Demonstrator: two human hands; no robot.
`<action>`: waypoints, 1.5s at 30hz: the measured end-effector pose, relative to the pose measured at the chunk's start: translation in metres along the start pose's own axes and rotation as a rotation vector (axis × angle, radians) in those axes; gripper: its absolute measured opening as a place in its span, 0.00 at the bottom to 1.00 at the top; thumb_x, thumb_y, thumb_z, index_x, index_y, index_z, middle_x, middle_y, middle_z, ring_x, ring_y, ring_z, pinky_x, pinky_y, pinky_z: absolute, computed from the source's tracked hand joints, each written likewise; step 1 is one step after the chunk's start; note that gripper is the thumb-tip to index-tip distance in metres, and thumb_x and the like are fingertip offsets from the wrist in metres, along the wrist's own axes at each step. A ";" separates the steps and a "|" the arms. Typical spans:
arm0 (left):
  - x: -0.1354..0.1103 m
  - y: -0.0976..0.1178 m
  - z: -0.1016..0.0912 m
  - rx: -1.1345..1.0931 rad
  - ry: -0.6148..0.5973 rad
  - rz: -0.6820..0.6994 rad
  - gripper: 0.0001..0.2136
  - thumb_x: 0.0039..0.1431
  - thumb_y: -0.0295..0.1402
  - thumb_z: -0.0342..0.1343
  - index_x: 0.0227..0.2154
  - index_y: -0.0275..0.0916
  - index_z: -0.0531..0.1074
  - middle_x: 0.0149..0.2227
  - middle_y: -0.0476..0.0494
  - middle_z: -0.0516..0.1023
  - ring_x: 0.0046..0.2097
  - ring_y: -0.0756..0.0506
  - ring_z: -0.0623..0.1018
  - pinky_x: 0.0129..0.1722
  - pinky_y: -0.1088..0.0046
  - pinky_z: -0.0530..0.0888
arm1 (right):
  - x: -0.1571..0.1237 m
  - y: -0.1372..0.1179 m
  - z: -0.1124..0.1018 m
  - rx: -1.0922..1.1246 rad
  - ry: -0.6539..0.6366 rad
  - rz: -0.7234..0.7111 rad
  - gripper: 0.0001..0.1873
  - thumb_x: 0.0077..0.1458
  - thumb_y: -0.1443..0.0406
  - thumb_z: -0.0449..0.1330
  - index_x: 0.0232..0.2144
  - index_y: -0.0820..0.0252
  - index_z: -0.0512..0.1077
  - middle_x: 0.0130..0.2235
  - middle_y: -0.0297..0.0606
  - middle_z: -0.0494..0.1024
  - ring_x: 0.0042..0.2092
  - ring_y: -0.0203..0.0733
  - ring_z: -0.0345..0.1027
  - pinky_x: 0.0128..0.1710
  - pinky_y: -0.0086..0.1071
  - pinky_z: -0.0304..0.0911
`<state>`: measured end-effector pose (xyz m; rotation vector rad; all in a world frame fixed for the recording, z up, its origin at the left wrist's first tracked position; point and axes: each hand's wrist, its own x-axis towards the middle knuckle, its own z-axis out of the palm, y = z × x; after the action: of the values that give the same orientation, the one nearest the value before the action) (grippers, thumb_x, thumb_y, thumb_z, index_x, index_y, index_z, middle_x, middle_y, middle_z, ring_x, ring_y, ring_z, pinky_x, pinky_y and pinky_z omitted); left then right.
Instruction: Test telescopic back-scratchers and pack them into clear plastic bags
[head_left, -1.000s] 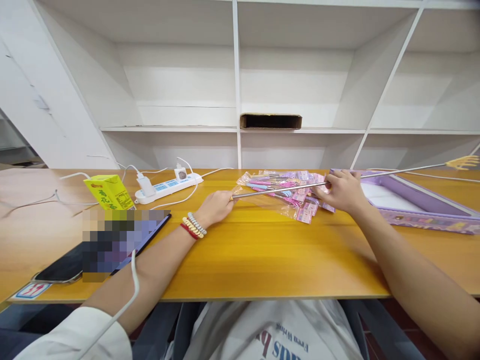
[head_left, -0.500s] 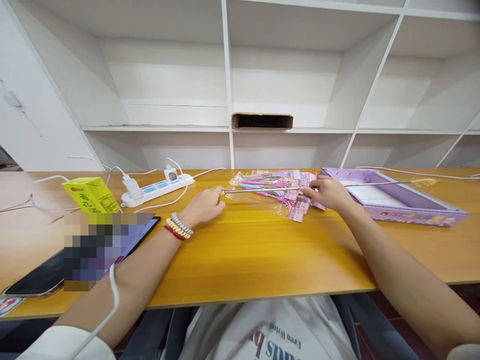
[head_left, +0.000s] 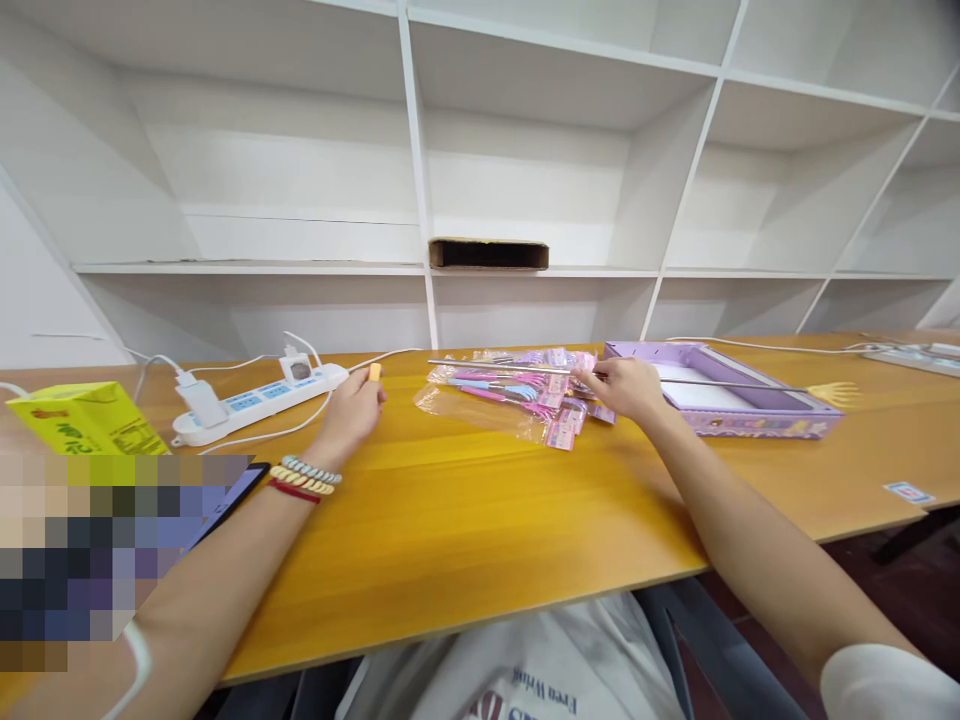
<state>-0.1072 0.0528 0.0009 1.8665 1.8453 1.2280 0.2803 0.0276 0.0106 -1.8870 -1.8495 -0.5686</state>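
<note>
My right hand (head_left: 621, 386) is closed around the thin metal rod of a back scratcher (head_left: 510, 369), which lies level across the view. Its yellow hand-shaped end (head_left: 832, 394) reaches out past the purple box on the right, while the bare rod end points left. Apart from that end, my left hand (head_left: 351, 412) is closed on a small orange-yellow end piece (head_left: 375, 372), whose tip sticks up from the fingers. Behind the rod lie several packaged items (head_left: 517, 390) with pink and blue handles, in clear bags with pink cards.
An open purple box (head_left: 750, 424) stands at the right. At left are a white power strip (head_left: 255, 402) with plugs and cables, a yellow carton (head_left: 90, 420) and a partly blurred tablet (head_left: 232, 505). White shelves hold a cardboard box (head_left: 489, 255) behind the table.
The end piece in my left hand has come away from the rod's left end, as that hand moved left. My right hand still holds the rod. The view has swung to the right.
</note>
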 end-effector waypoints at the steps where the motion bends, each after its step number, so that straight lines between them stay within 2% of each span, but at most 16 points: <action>1: 0.003 -0.003 0.000 0.034 -0.047 -0.047 0.14 0.55 0.35 0.41 0.38 0.36 0.68 0.20 0.49 0.69 0.21 0.48 0.69 0.21 0.74 0.65 | 0.000 -0.002 0.000 -0.001 -0.005 -0.018 0.36 0.53 0.39 0.39 0.19 0.59 0.72 0.25 0.42 0.75 0.29 0.40 0.65 0.25 0.30 0.43; 4: 0.008 -0.013 0.002 0.287 -0.166 -0.029 0.10 0.50 0.32 0.46 0.33 0.36 0.68 0.22 0.44 0.72 0.25 0.44 0.73 0.25 0.71 0.67 | -0.003 -0.006 0.001 -0.001 -0.026 -0.094 0.35 0.53 0.41 0.40 0.20 0.58 0.73 0.26 0.41 0.76 0.30 0.40 0.66 0.25 0.30 0.43; 8: 0.009 -0.029 0.008 0.562 -0.145 0.115 0.18 0.45 0.25 0.48 0.42 0.33 0.69 0.41 0.34 0.75 0.44 0.40 0.74 0.42 0.67 0.70 | -0.005 -0.008 0.004 0.005 -0.064 -0.175 0.33 0.54 0.41 0.42 0.20 0.58 0.73 0.26 0.40 0.76 0.31 0.40 0.66 0.25 0.30 0.43; 11: 0.011 -0.042 0.014 0.600 -0.153 0.170 0.21 0.46 0.24 0.48 0.47 0.31 0.68 0.47 0.32 0.71 0.50 0.40 0.71 0.50 0.68 0.67 | -0.006 -0.008 0.005 0.013 -0.093 -0.213 0.33 0.53 0.41 0.43 0.20 0.58 0.73 0.25 0.39 0.76 0.30 0.40 0.66 0.25 0.29 0.44; 16: 0.015 -0.053 0.017 0.580 -0.153 0.135 0.19 0.51 0.30 0.48 0.46 0.31 0.69 0.46 0.32 0.70 0.49 0.41 0.71 0.51 0.66 0.66 | -0.007 -0.010 0.006 0.026 -0.105 -0.244 0.34 0.53 0.40 0.43 0.20 0.58 0.74 0.26 0.40 0.76 0.30 0.40 0.66 0.26 0.30 0.44; 21: 0.004 -0.024 0.012 0.419 -0.062 0.255 0.19 0.57 0.39 0.44 0.45 0.32 0.69 0.46 0.33 0.72 0.51 0.40 0.70 0.52 0.64 0.65 | -0.010 -0.019 0.003 0.028 -0.099 -0.278 0.33 0.53 0.41 0.44 0.21 0.58 0.75 0.26 0.40 0.76 0.30 0.39 0.67 0.25 0.29 0.43; 23: -0.008 -0.006 0.011 0.299 -0.136 0.376 0.22 0.58 0.45 0.43 0.46 0.34 0.69 0.47 0.37 0.73 0.48 0.42 0.72 0.48 0.66 0.68 | -0.012 -0.024 0.003 0.039 -0.100 -0.305 0.33 0.53 0.41 0.44 0.21 0.58 0.74 0.25 0.40 0.76 0.30 0.38 0.66 0.25 0.29 0.42; 27: -0.034 0.021 0.014 0.251 -0.453 0.635 0.22 0.58 0.47 0.44 0.48 0.40 0.69 0.45 0.44 0.76 0.44 0.45 0.75 0.44 0.70 0.69 | -0.017 -0.033 0.007 0.097 -0.043 -0.316 0.33 0.54 0.42 0.44 0.20 0.59 0.73 0.24 0.39 0.74 0.29 0.37 0.65 0.25 0.30 0.42; 30: -0.040 0.026 0.017 0.306 -0.440 0.713 0.20 0.60 0.45 0.41 0.45 0.42 0.72 0.44 0.44 0.77 0.43 0.44 0.75 0.44 0.70 0.68 | -0.015 -0.034 0.011 0.149 0.054 -0.340 0.29 0.55 0.45 0.46 0.20 0.59 0.73 0.23 0.38 0.73 0.31 0.37 0.63 0.31 0.31 0.48; 32: -0.036 0.021 0.016 0.342 -0.379 0.706 0.20 0.61 0.44 0.40 0.43 0.42 0.73 0.41 0.44 0.78 0.41 0.44 0.76 0.41 0.70 0.68 | -0.009 -0.027 0.011 0.167 0.201 -0.320 0.25 0.55 0.48 0.49 0.21 0.59 0.73 0.26 0.39 0.73 0.35 0.40 0.63 0.38 0.34 0.50; 34: -0.028 0.013 0.010 0.360 -0.335 0.660 0.20 0.60 0.45 0.41 0.41 0.42 0.74 0.38 0.45 0.79 0.37 0.45 0.76 0.38 0.71 0.68 | -0.001 -0.010 0.007 0.165 0.410 -0.183 0.19 0.54 0.52 0.52 0.24 0.59 0.73 0.33 0.41 0.73 0.41 0.44 0.61 0.45 0.40 0.48; 36: -0.020 0.004 0.002 0.345 -0.317 0.592 0.21 0.58 0.47 0.42 0.40 0.42 0.75 0.35 0.46 0.79 0.33 0.47 0.75 0.34 0.73 0.67 | 0.006 0.016 0.001 0.146 0.612 0.066 0.15 0.52 0.55 0.54 0.31 0.59 0.73 0.45 0.46 0.69 0.50 0.51 0.56 0.48 0.46 0.45; 39: -0.013 -0.005 -0.009 0.310 -0.309 0.516 0.21 0.55 0.49 0.45 0.36 0.41 0.76 0.31 0.47 0.79 0.29 0.48 0.73 0.30 0.75 0.66 | 0.012 0.066 -0.007 0.115 0.756 0.460 0.24 0.48 0.56 0.58 0.46 0.61 0.67 0.56 0.55 0.57 0.56 0.60 0.45 0.48 0.52 0.44; 42: -0.011 -0.007 -0.014 0.320 -0.296 0.501 0.20 0.53 0.50 0.46 0.31 0.41 0.76 0.26 0.48 0.76 0.27 0.49 0.70 0.28 0.76 0.64 | 0.015 0.110 -0.008 0.186 0.745 0.821 0.32 0.47 0.57 0.59 0.52 0.68 0.61 0.56 0.64 0.55 0.57 0.60 0.44 0.49 0.50 0.45; 44: -0.010 -0.007 -0.015 0.351 -0.284 0.511 0.20 0.52 0.50 0.46 0.27 0.40 0.76 0.22 0.49 0.74 0.25 0.50 0.68 0.26 0.76 0.62 | 0.018 0.129 -0.002 0.369 0.601 0.933 0.30 0.53 0.58 0.52 0.53 0.74 0.59 0.51 0.67 0.62 0.52 0.55 0.54 0.45 0.45 0.51; 45: -0.010 -0.007 -0.015 0.366 -0.277 0.515 0.20 0.52 0.50 0.46 0.26 0.40 0.75 0.21 0.49 0.73 0.24 0.51 0.67 0.25 0.76 0.61 | 0.019 0.135 0.001 0.432 0.533 0.936 0.27 0.55 0.59 0.47 0.50 0.78 0.61 0.46 0.66 0.67 0.46 0.51 0.60 0.41 0.41 0.55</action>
<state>-0.1215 0.0390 0.0016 2.6752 1.5673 0.7202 0.4156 0.0420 0.0175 -1.7977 -0.5712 -0.2591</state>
